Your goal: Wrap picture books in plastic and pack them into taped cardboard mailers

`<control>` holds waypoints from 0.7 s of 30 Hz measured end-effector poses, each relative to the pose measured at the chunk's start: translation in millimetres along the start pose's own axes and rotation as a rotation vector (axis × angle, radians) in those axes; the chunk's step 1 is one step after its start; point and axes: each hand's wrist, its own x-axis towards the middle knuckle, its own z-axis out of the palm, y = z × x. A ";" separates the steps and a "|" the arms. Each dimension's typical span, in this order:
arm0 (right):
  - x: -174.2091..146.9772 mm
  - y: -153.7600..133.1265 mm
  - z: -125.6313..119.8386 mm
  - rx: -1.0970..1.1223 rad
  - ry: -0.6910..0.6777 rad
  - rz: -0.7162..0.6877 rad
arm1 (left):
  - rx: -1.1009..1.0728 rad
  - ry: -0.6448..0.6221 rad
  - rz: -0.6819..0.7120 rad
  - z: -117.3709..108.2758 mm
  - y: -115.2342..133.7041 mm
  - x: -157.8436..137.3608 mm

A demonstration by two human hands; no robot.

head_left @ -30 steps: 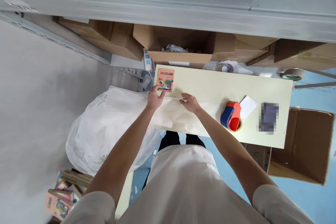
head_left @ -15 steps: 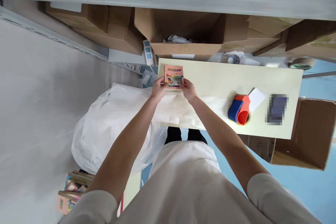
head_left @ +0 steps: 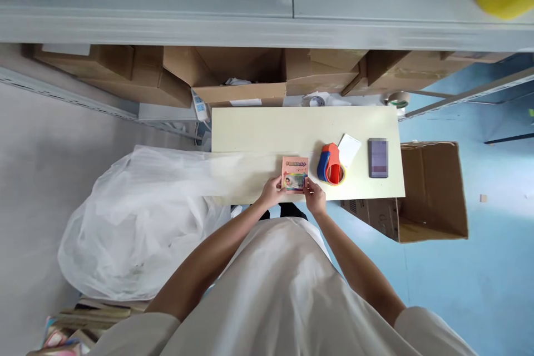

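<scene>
A small pink book (head_left: 295, 172) with a picture on its cover is held level at the near side of the table (head_left: 258, 122). My left hand (head_left: 273, 190) grips its lower left edge. On the opposite side, my right hand (head_left: 314, 196) pinches the lower right edge. Beneath and left of the book lies a strip of thin white wrapping sheet (head_left: 246, 175), which runs off the table's left end into a large heap (head_left: 137, 233). A red and blue tape dispenser (head_left: 329, 164) stands just right of the book.
A white card (head_left: 349, 150) and a phone (head_left: 378, 157) lie on the table's right part. Cardboard boxes (head_left: 240, 92) line the shelf behind. An open carton (head_left: 434, 189) stands at the right, and stacked books (head_left: 83, 322) sit at lower left. Overhead is a grey shelf (head_left: 208, 5).
Both hands have carried the book right and nearer to my body, from the table's left end to a spot beside the tape dispenser. The camera view has shifted too.
</scene>
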 end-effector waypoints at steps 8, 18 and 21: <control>12.2 22.2 0.8 -0.214 -0.037 -0.048 | 0.374 0.026 0.063 29.7 -1.2 1.7; -18.9 43.7 10.8 -0.205 0.105 -0.036 | 0.621 -0.049 0.100 38.1 8.6 -16.8; -12.2 37.2 13.8 -0.030 0.089 0.058 | 0.619 -0.062 0.084 38.1 9.6 -16.4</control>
